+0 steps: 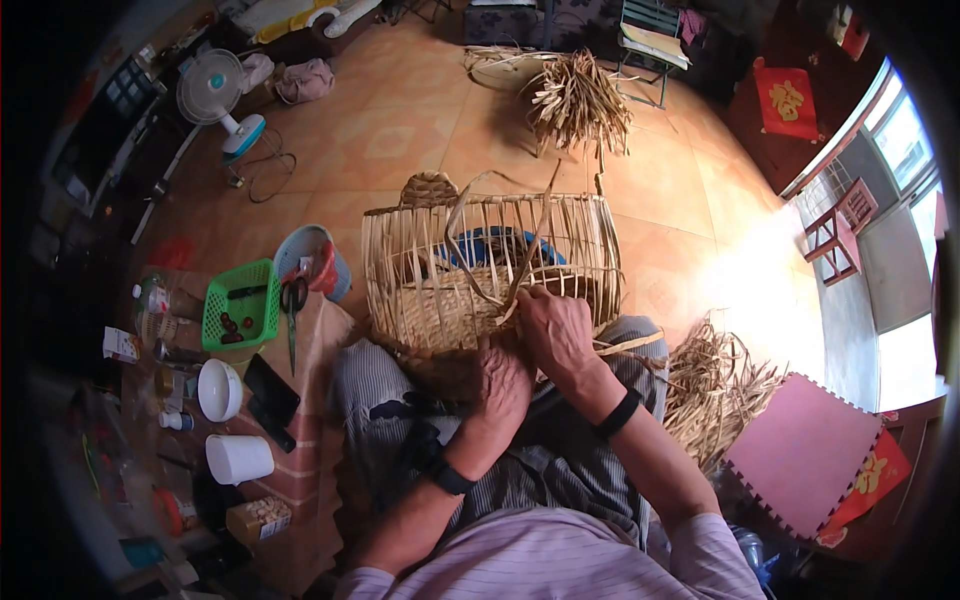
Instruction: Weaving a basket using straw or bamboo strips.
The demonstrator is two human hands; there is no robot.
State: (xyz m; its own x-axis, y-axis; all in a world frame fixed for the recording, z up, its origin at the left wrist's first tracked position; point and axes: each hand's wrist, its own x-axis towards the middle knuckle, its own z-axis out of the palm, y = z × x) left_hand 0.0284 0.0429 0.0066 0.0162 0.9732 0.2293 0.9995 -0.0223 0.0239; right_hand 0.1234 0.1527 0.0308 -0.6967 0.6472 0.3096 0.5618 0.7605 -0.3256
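Observation:
An unfinished woven straw basket (405,310) lies across my lap, with an open lattice of upright strips along its far side. My right hand (555,328) is closed at the basket's near wall, its fingers pinching a loose straw strip (463,245) that loops up over the lattice. Pressed close beside it, my left hand (503,378) grips the near part of the basket, its fingertips partly hidden. Through the lattice shows something blue (490,243). Beside my right wrist, more strip ends (630,345) stick out to the right.
Left of me, a low table holds a green basket (240,300), scissors (293,310), a white bowl (219,390) and a white cup (240,459). Behind it stand a bin (300,250) and a fan (212,90). Straw bundles (580,100) lie ahead and at right, near a pink foam mat (800,450).

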